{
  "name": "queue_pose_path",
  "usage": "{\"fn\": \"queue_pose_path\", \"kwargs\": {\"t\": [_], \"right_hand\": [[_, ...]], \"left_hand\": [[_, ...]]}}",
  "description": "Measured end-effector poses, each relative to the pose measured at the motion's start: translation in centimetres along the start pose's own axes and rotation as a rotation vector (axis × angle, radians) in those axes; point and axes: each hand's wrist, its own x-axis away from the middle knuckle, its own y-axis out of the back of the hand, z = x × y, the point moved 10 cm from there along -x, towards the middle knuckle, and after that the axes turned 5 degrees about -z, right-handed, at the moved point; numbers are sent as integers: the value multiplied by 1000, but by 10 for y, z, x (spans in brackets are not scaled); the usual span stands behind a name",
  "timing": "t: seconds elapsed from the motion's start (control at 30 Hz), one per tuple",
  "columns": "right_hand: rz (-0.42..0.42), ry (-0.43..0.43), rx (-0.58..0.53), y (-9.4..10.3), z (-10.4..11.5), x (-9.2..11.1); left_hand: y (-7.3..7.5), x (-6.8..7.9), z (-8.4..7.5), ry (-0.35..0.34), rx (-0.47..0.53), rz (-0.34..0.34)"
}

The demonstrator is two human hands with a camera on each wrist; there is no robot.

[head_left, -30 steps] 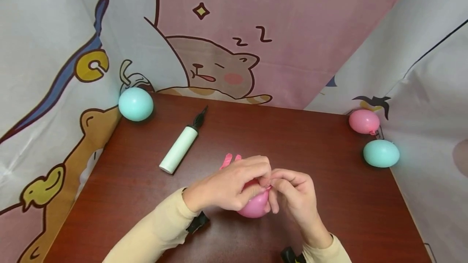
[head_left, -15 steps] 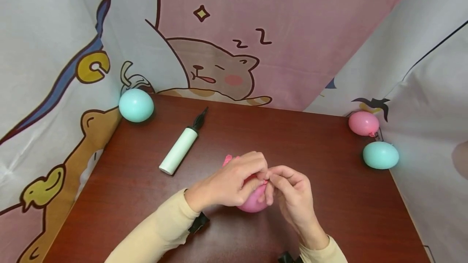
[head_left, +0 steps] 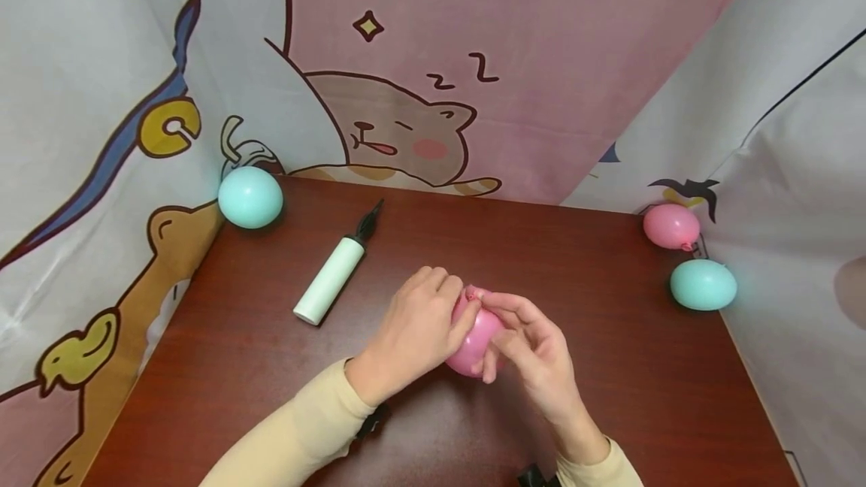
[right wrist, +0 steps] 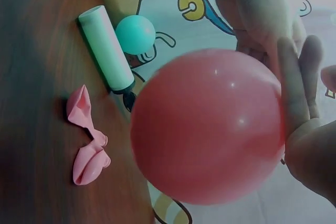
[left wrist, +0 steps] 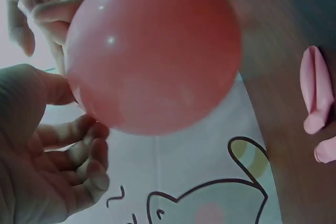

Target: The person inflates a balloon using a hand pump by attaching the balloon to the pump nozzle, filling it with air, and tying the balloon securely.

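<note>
An inflated pink balloon (head_left: 479, 337) is between my two hands over the table, its knotted neck facing up in the head view. My left hand (head_left: 414, 325) grips it near the neck, thumb on the near side. Beside it, the fingers of my right hand (head_left: 541, 367) touch the balloon, the index fingertip at the knot. In the right wrist view those right fingers (right wrist: 294, 87) lie fairly straight along the balloon's side. Two limp pink balloons (right wrist: 90, 166) rest on the wood; the hands hide them in the head view.
A white hand pump (head_left: 331, 280) with a black nozzle lies left of the hands on the brown table (head_left: 575, 261). One teal balloon (head_left: 250, 198) sits at the back left corner. A pink balloon (head_left: 671, 226) and another teal one (head_left: 704, 285) sit at the right edge, by the printed cloth (head_left: 541, 58).
My hands were pinched together at the balloon's neck; now they are apart there. The left hand has turned upward, the right thumb has come away from the neck, and more of the balloon shows.
</note>
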Motion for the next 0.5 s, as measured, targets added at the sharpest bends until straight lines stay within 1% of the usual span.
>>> {"fn": "queue_pose_path", "kwargs": {"t": [0.07, 0.1, 0.17, 0.23, 0.3, 0.43, 0.47, 0.5], "right_hand": [[23, -11, 13, -3, -2, 2], [32, -15, 21, -4, -2, 2], [41, -26, 35, -6, -4, 3], [50, -33, 43, -7, -5, 5], [54, -28, 45, -7, -5, 5], [32, -23, 47, 1, -4, 5], [20, -22, 51, 4, -3, 4], [8, -21, 52, 6, -2, 4]], "left_hand": [[-2, 0, -5, -12, -74, 12], [-2, 0, -7, -18, -87, 15], [-3, 0, -9, -23, -85, 20], [-2, -1, -8, -15, -42, 12], [-2, -1, -4, 5, 45, 2], [-4, -3, 9, 81, 343, 26], [-4, -4, 10, 90, 399, 28], [-4, -4, 11, 90, 434, 27]]}}
